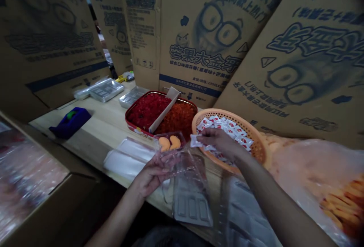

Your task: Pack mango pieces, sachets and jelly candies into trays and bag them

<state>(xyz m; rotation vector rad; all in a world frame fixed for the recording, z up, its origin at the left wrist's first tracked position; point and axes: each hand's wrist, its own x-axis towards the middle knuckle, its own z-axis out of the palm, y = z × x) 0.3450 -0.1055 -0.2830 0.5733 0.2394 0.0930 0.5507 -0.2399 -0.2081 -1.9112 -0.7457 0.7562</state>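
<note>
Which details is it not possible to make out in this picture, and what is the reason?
In the head view:
Packet in the right hand: any print blurred, partly behind fingers.
Clear tray in the left hand: lower outline blurred against grey trays behind.
Orange basket: floor hidden under packets.
Carton: cut off by the left edge.
Plastic bag: cut off by the right edge.

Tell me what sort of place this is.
Likely a packing area: printed cardboard boxes stand behind the table, an orange basket holds small sachets, and clear plastic trays lie nearby.
</note>
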